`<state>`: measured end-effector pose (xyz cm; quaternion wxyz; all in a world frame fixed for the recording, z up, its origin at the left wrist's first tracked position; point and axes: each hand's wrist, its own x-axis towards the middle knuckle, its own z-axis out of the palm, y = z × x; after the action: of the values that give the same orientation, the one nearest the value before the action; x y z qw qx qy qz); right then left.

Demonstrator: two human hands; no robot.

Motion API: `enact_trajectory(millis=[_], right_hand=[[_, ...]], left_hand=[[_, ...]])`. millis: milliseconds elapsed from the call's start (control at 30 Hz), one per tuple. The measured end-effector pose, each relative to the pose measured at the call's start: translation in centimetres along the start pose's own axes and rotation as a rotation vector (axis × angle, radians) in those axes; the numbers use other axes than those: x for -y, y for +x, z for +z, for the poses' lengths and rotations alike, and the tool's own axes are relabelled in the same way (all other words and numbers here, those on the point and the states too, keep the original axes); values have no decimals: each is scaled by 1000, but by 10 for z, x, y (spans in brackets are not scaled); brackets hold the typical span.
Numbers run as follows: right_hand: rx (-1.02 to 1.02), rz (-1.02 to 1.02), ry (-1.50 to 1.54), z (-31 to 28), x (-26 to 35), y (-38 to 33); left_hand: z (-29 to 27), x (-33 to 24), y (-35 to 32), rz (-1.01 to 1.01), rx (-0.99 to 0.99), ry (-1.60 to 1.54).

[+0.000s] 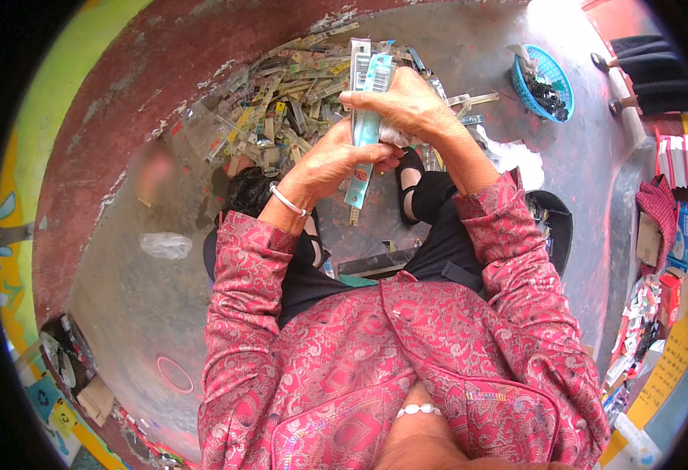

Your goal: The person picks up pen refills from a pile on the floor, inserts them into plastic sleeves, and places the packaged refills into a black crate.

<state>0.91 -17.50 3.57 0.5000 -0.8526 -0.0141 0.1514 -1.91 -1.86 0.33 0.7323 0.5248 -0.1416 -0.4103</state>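
Slim packets point(367, 129), pale blue and clear with barcodes near the top, are being held as a small, near-upright bundle in front of the person, above the floor. The left hand point(333, 159) is gripping the lower part, its thumb lying across the front and its fingers reaching out past the right edge. The right hand point(413, 106) is clasping the upper part, its thumb also crossing the front; its other fingers are hiding from view. A white bangle point(287, 200) is circling the left wrist. Beyond the hands, a large heap of similar strips point(269, 98) is spreading over the grey floor point(136, 301). To the upper right, a blue basket point(557, 66) is holding dark items, and farther right another person's dark-clothed legs point(651, 69) are showing. At left, a crumpled clear plastic bag point(165, 245) is lying on the floor.
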Motion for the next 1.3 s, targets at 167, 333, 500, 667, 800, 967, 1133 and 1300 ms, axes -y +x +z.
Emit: enact_trajectory(millis=[167, 333, 500, 667, 800, 967, 1133, 1300], right_hand=[[66, 16, 155, -8, -1, 0], [110, -73, 216, -13, -2, 0], [140, 47, 99, -24, 1, -2], [-617, -298, 208, -35, -7, 10], [-365, -930, -381, 23, 2, 2], [-502, -938, -449, -7, 7, 9], [-979, -485, -140, -62, -25, 33], [-488, -957, -121, 7, 5, 4]], left_hand=[[-7, -3, -8, -22, -7, -246], [0, -7, -11, -61, -42, -351], [-7, 4, -7, -13, -86, -279], [-6, 7, -1, -54, -175, -402], [0, 10, -4, 40, -134, -305], [6, -2, -24, -98, -77, -118], [3, 6, -25, -136, -12, -285], [-1, 17, -20, -152, -163, -247]])
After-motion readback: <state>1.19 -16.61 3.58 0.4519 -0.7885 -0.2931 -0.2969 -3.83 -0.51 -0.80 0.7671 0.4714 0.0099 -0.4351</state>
